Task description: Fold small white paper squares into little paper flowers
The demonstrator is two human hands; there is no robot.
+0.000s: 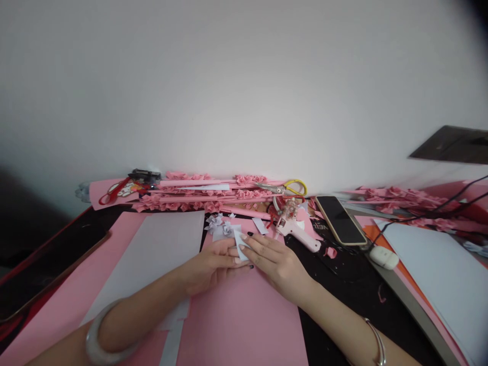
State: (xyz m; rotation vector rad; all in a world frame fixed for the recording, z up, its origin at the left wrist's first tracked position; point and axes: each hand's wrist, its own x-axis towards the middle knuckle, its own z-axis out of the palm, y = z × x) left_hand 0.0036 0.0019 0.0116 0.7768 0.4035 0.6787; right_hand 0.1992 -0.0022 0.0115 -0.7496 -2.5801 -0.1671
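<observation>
Between my two hands is a small folded piece of pale blue paper (239, 246), held over a pink sheet (244, 325). My left hand (215, 264) grips its lower left side, thumb on top and fingers beneath. From the right, my right hand (276, 262) presses its fingers onto the paper's face. Just beyond my fingertips lie several folded pale blue paper flowers (215, 222) and a small loose paper piece (260, 225). A light pink glue gun (301, 235) rests to the right of them.
Pink paper flower stems (179, 204) line the wall, with yellow-handled scissors (295, 187) on top. A phone (340, 219), a white earphone case (384, 257) and stacked paper (438, 269) are at right. White sheets (152, 249) and a dark tablet-like slab (53, 259) lie at left.
</observation>
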